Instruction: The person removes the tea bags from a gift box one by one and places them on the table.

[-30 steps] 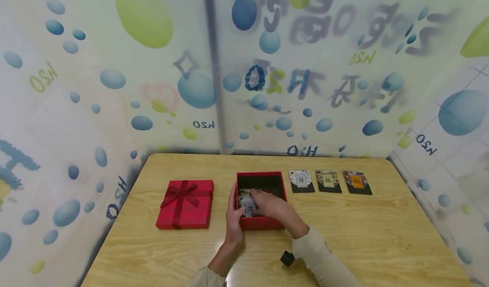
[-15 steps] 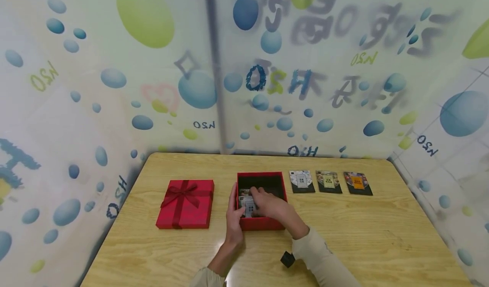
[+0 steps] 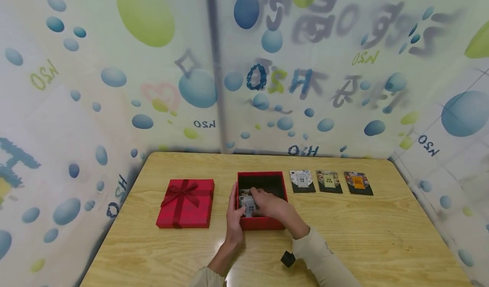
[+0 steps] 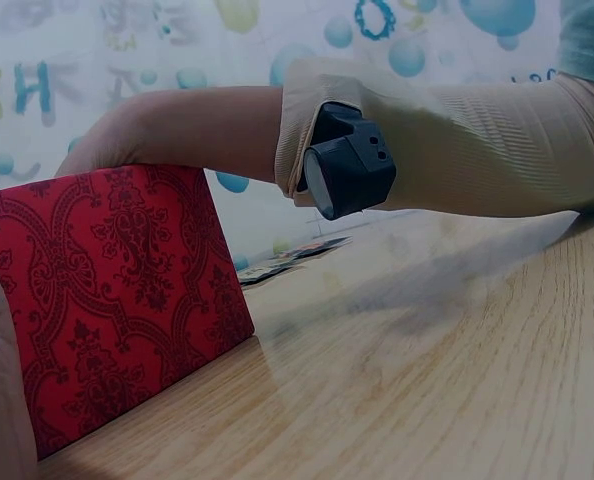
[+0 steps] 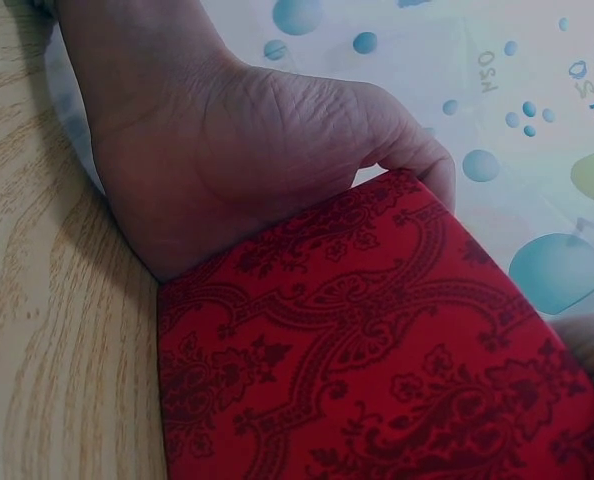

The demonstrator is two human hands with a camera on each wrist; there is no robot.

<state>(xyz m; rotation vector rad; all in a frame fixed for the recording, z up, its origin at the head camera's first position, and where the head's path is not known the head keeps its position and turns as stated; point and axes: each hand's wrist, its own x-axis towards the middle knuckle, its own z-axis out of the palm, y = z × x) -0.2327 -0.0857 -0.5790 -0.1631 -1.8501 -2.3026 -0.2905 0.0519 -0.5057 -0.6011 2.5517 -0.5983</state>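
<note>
An uncovered red box (image 3: 262,224) with a black inside sits on the wooden table. My left hand (image 3: 234,221) grips its left side, palm along the outer wall and thumb bent over the rim. In the right wrist view, that thumb (image 5: 427,160) hooks over the patterned red wall (image 5: 327,330). Small printed packets (image 3: 249,207) lie in the left part of the box. My right hand (image 3: 270,204) reaches in over the right front corner, fingers bent down at the packets. Its fingertips are partly hidden, so a pinch cannot be made out.
A red lid (image 3: 186,204) with a ribbon bow lies left of the box. Right of the box, a white packet (image 3: 302,181), a green-labelled packet (image 3: 329,181) and an orange-labelled packet (image 3: 358,183) lie in a row. A black wrist camera (image 4: 349,165) sits at my right cuff.
</note>
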